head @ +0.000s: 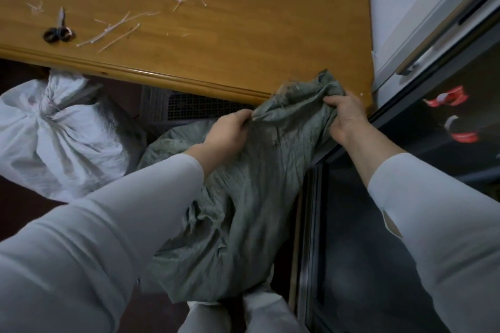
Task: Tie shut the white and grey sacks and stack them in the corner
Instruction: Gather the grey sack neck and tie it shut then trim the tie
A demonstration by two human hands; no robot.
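A grey woven sack (pixel 243 192) stands on the floor in front of me, its crumpled mouth lifted toward the table corner. My left hand (pixel 230 132) grips the left side of the sack's neck. My right hand (pixel 345 113) is closed on the right side of the same bunched top. To the left, partly under the table, lies a white sack (pixel 62 138) whose neck is tied shut with string. White cloth (pixel 205 316) shows at the bottom under the grey sack; what it belongs to I cannot tell.
A wooden table (pixel 216 21) fills the top, holding black-handled scissors (pixel 58 31) and several loose pieces of white string (pixel 113 32). A dark glass-fronted cabinet (pixel 392 224) with red flower decoration stands close on the right. A vented panel (pixel 194 108) sits under the table edge.
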